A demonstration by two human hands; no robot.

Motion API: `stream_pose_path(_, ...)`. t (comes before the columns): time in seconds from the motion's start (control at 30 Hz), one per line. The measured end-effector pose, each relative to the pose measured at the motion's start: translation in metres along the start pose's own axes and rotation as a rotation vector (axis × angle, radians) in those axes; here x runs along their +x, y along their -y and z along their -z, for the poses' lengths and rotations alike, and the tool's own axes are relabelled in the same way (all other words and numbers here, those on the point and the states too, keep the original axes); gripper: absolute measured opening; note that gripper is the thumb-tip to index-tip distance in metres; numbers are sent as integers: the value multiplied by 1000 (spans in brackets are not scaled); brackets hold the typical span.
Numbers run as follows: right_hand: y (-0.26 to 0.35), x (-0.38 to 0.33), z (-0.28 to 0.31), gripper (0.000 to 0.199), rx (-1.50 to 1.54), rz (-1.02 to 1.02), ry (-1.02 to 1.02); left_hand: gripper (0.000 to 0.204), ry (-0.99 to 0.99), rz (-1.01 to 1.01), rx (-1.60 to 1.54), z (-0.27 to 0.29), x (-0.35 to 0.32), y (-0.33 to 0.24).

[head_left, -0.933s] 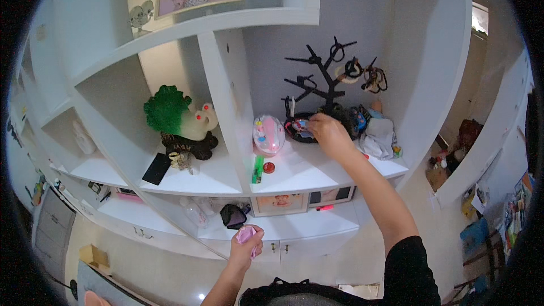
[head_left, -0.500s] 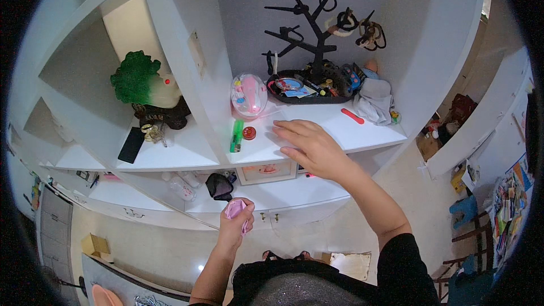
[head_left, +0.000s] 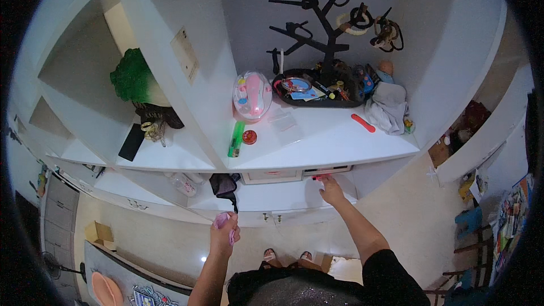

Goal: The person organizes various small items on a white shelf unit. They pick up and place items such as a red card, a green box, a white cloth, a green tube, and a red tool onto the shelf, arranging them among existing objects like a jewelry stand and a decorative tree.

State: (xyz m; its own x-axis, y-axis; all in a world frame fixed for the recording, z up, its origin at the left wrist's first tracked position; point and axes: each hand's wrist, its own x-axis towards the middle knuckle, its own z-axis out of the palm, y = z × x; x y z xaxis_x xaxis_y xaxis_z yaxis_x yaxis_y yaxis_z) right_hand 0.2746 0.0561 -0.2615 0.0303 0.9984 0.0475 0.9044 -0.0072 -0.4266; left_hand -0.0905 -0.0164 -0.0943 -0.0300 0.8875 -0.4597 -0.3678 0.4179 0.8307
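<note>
My left hand point(head_left: 225, 233) is closed around a crumpled pale pink-purple cloth point(head_left: 222, 220), held in front of the lower shelf. My right hand point(head_left: 333, 191) reaches onto the lower shelf, fingertips drawn together at a small red object point(head_left: 318, 178) with a dark end; its kind is too small to tell. On the shelf above lie a green see-through case point(head_left: 236, 139), a small round red tin point(head_left: 249, 137), a flat clear plastic bag point(head_left: 285, 126) and a red strip-shaped object point(head_left: 362, 123).
A black branching stand point(head_left: 330, 39) with hair ties rises from a cluttered dark tray point(head_left: 317, 102). Beside it are a clear round box point(head_left: 252, 96) and a grey cloth point(head_left: 388, 107). Below, a black mesh pouch point(head_left: 224, 185) sits near a picture frame point(head_left: 272, 177). A green cabbage-shaped ornament point(head_left: 136, 76) stands left.
My right hand has gone from above the upper shelf down to the red object on the lower shelf. The clear bag it covered now shows. My left hand, still holding the cloth, has lowered slightly.
</note>
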Motion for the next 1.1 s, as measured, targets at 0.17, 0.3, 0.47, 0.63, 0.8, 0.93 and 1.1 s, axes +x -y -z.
stream_pose_path(0.17,-17,36,-36,53,-281,-3,140,16,1,-37,-48,3,-10,-1)
stream_pose_path(0.3,-26,31,-48,38,-295,-24,98,16,-25,-40,-71,5,-12,-2)
stream_pose_path(0.47,-41,21,-52,26,-366,54,148,15,25,-32,-71,3,-7,4)
stream_pose_path(0.63,-23,-8,-24,18,-202,115,57,15,58,-28,-76,-10,-2,6)
stream_pose_path(0.8,59,-56,70,24,242,438,-202,14,49,-42,-43,-15,0,7)
stream_pose_path(0.93,120,-94,156,28,288,637,-390,15,102,-38,-53,-17,4,9)
stream_pose_path(1.1,172,-104,241,34,225,872,-512,14,193,-27,-95,-26,-1,1)
